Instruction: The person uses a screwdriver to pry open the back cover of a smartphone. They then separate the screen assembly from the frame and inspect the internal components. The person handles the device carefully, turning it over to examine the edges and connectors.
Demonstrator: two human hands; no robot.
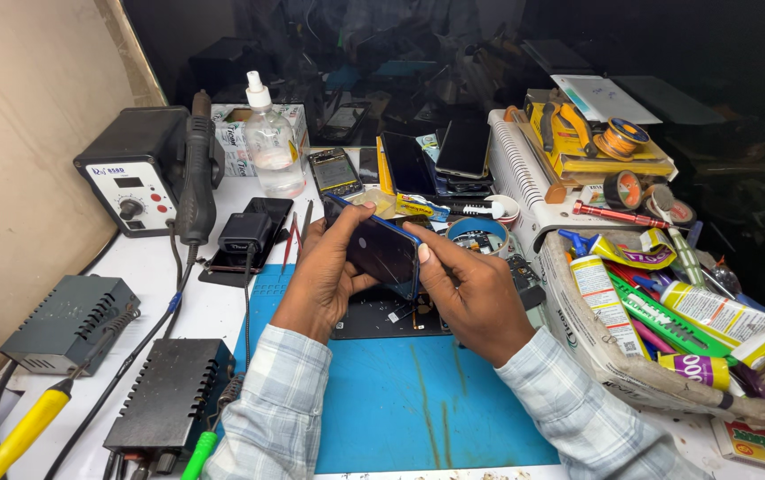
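**Cluttered repair worktop, phone held over blue mat**

White and crowded, the worktop (pixel 209 311) carried a blue mat (pixel 418 400) at its near middle, with a dark room behind it. Both hands were up over the far edge of the mat, holding a dark phone (pixel 380 249) between them, tilted with its glossy face toward the camera. The left hand (pixel 324 280) was closed around the phone's left end, thumb on the top edge and fingers curled beneath. The right hand (pixel 471 298) gripped the right end, thumb pressed on the face near the corner and fingers wrapped behind. Checked sleeves covered both forearms.

Under the hands a black plate (pixel 382 318) lay on the mat. On the far left stood a black station (pixel 133 173) with a dial, its handle (pixel 196 169) upright in a holder. A clear spray bottle (pixel 271 138) stood just right of it. A black charger (pixel 244 233) sat on another phone near the left hand. More phones (pixel 409 160) lay at the far middle. On the near left were a grey box (pixel 67 322), a black box (pixel 173 396) and a yellow-handled tool (pixel 27 431). At right, a basket (pixel 596 356) held glue tubes (pixel 600 289), and tape rolls (pixel 622 188) lay beyond it.
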